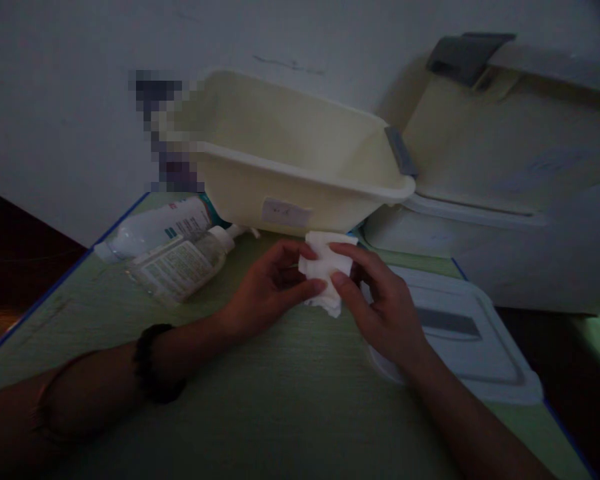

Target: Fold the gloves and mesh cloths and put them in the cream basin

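Note:
Between my two hands is a small folded white tissue [329, 257], a little above the table and in front of the cream bin. Thumb and fingers of my left hand [275, 280] pinch its left side. On the other side, my right hand [380, 293] grips it with the thumb below and the index finger on top. The tissue's lower edge hangs crumpled and loose. Fingers beneath it are partly hidden.
A cream plastic bin [300, 183] with a paper label stands at the back. Left of it lie a white bottle [160, 227] and a clear pump bottle [183, 267]. A white lid [460, 360] rests at right on the green table [280, 400]. Larger bins [500, 147] stand behind.

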The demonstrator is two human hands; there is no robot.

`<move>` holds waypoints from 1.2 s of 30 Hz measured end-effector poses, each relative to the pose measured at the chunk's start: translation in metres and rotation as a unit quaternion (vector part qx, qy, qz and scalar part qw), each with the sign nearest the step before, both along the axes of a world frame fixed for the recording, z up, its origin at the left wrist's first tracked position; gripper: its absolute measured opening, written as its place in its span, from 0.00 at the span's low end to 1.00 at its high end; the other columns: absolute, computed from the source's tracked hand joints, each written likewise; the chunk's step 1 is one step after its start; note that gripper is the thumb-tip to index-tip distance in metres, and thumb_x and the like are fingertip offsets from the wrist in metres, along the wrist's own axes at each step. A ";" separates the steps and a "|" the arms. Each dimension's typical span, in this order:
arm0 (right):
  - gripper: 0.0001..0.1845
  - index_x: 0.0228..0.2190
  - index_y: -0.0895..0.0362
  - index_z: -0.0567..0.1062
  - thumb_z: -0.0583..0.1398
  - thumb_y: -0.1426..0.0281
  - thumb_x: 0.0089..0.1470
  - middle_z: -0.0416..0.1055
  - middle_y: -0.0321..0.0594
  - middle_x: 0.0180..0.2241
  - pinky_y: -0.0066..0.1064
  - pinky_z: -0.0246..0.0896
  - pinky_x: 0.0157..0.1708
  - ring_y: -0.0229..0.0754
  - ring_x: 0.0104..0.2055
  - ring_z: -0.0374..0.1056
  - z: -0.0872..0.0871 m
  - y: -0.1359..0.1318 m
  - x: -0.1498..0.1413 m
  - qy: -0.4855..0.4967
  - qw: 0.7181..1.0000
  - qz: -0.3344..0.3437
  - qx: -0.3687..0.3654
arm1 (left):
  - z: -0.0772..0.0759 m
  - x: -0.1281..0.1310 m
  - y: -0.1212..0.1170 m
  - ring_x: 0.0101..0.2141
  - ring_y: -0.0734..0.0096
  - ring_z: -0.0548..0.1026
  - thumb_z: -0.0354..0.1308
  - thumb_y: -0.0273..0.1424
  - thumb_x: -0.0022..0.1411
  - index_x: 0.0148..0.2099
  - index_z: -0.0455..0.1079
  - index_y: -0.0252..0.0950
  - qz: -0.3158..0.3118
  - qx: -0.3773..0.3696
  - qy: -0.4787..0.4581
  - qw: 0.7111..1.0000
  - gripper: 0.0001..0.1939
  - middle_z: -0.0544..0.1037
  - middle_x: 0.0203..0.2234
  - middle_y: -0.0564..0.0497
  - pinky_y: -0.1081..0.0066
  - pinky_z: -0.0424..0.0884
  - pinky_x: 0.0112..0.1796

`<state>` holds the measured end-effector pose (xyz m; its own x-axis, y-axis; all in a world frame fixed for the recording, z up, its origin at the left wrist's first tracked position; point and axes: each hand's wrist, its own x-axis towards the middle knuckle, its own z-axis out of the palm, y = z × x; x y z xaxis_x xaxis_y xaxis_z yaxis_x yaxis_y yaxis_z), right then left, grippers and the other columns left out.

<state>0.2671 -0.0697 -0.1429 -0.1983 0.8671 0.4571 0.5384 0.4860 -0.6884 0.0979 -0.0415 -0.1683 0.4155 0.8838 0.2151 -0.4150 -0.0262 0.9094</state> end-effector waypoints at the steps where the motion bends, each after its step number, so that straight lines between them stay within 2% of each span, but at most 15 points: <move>1: 0.15 0.46 0.53 0.69 0.57 0.71 0.56 0.64 0.33 0.28 0.29 0.58 0.27 0.34 0.26 0.58 0.000 0.000 0.000 -0.005 1.000 -0.005 0.010 | -0.001 0.000 0.000 0.28 0.81 0.75 0.62 0.20 0.52 0.39 0.63 0.36 0.000 0.000 0.002 1.000 0.15 0.73 0.33 0.57 0.80 0.72 0.30; 4: 0.13 0.43 0.54 0.70 0.58 0.71 0.54 0.65 0.33 0.28 0.29 0.58 0.27 0.35 0.27 0.59 0.000 -0.001 0.000 -0.014 1.000 -0.010 0.017 | -0.002 0.000 0.000 0.28 0.80 0.75 0.63 0.20 0.53 0.40 0.62 0.37 0.003 -0.006 0.010 1.000 0.15 0.74 0.34 0.56 0.79 0.72 0.30; 9: 0.20 0.46 0.54 0.67 0.62 0.68 0.50 0.68 0.36 0.33 0.31 0.59 0.29 0.37 0.30 0.61 -0.001 -0.001 0.000 -0.027 1.000 -0.002 0.001 | -0.003 -0.002 0.001 0.34 0.75 0.76 0.64 0.21 0.51 0.42 0.62 0.37 0.010 0.001 0.023 1.000 0.17 0.73 0.37 0.53 0.76 0.72 0.35; 12: 0.23 0.48 0.55 0.65 0.62 0.70 0.50 0.68 0.38 0.36 0.31 0.61 0.32 0.37 0.32 0.62 -0.003 0.000 0.001 -0.028 1.000 0.008 -0.003 | -0.004 -0.002 0.003 0.34 0.76 0.75 0.64 0.21 0.51 0.42 0.62 0.37 0.000 0.008 0.019 1.000 0.18 0.73 0.37 0.53 0.76 0.71 0.35; 18: 0.25 0.49 0.55 0.65 0.61 0.76 0.48 0.66 0.35 0.33 0.30 0.61 0.32 0.37 0.32 0.62 -0.004 0.002 0.001 -0.034 0.999 0.018 0.004 | -0.005 -0.002 0.003 0.36 0.77 0.74 0.63 0.18 0.51 0.42 0.62 0.37 -0.015 0.016 0.005 1.000 0.19 0.72 0.38 0.54 0.77 0.71 0.37; 26: 0.32 0.53 0.60 0.62 0.63 0.72 0.46 0.67 0.39 0.34 0.32 0.63 0.34 0.38 0.33 0.64 -0.005 0.003 0.004 -0.047 0.999 -0.003 -0.015 | -0.004 -0.002 0.004 0.35 0.76 0.74 0.64 0.18 0.50 0.43 0.63 0.37 -0.001 0.010 0.014 1.000 0.19 0.73 0.37 0.54 0.76 0.71 0.37; 30: 0.30 0.52 0.61 0.65 0.63 0.70 0.47 0.68 0.38 0.32 0.32 0.64 0.35 0.38 0.32 0.65 -0.003 0.005 0.005 -0.065 0.998 -0.015 -0.018 | -0.005 -0.002 0.005 0.35 0.77 0.74 0.64 0.18 0.50 0.42 0.63 0.36 0.007 0.014 0.015 1.000 0.19 0.73 0.37 0.54 0.76 0.71 0.37; 36: 0.26 0.49 0.59 0.68 0.64 0.74 0.47 0.68 0.35 0.31 0.29 0.64 0.36 0.36 0.31 0.65 -0.001 0.004 0.007 -0.073 0.997 -0.008 -0.005 | -0.005 -0.002 0.004 0.35 0.77 0.73 0.64 0.20 0.50 0.42 0.62 0.37 0.015 0.024 0.027 0.999 0.18 0.73 0.37 0.54 0.75 0.70 0.37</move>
<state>0.2743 -0.0658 -0.1434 -0.2487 0.8751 0.4151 0.6402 0.4701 -0.6076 0.0957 -0.0378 -0.1732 0.4018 0.8847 0.2362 -0.3636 -0.0826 0.9279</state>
